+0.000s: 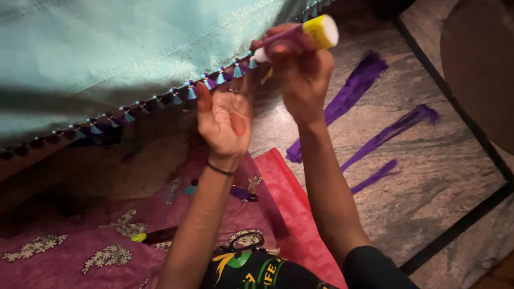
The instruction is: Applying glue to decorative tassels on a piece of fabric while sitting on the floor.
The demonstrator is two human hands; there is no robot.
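Head view. The right hand point(302, 80) grips a small white glue bottle with a yellow cap point(305, 35), nozzle set against the tasselled hem point(214, 81) of a soft turquoise woven cloth point(118, 48) draped above both hands. The left hand point(225, 120), palm up, pinches that hem between thumb and fingers. Loose purple thread bundles point(356, 88) lie on the stone floor point(428, 187) to the right of the right hand; magenta embroidered fabric point(80, 241) lies below the left. The cloth looks light and limp, the tassels delicate; the stitched border seems the firmest place to hold.
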